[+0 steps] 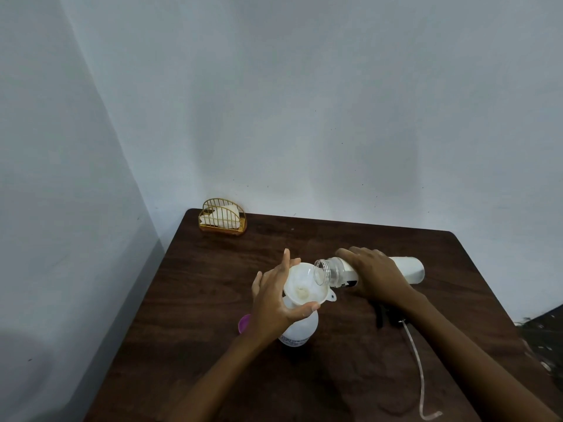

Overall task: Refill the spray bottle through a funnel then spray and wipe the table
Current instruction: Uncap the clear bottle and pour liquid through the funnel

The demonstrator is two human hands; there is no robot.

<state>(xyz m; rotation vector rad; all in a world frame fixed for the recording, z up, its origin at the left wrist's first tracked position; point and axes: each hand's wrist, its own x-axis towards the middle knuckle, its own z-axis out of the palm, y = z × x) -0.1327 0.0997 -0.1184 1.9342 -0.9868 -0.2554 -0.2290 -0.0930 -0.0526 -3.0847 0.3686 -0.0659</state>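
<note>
White translucent spray bottle (pixel 300 328) stands upright at centre frame on the dark wood table (pixel 350 376), head off, neck hidden under a white plastic funnel (pixel 304 284). Funnel sits in the neck, wide mouth up, small tab on its rim pointing lower right. A bit of pale liquid pools at the funnel's throat.

Left hand (pixel 275 300) cups the funnel from the left: thumb curled on the near rim, fingers spread apart along the far rim (steadying grip, not a tight clamp).

Right hand (pixel 376 277) is wrapped over a clear refill bottle (pixel 365 271) holding white liquid, fingers closed around its middle. Bottle's long axis runs nearly horizontal, right to left across the frame; open mouth points left and slightly down, sitting just over the funnel's right rim. White liquid sits toward the base end at right, neck end looks clear. Can't tell if anything is flowing.

Black spray head (pixel 384 316) lies on the table just below the right wrist, partly hidden by the forearm; its clear dip tube (pixel 419 367) trails toward the lower right of the frame, end curled.

Purple cap (pixel 244 323) sits on the table just left of the spray bottle, partly behind the left wrist.

Gold wire holder (pixel 222 219) with white napkins sits at the table's far left corner, upper left of the tabletop, well apart from everything else.
</note>
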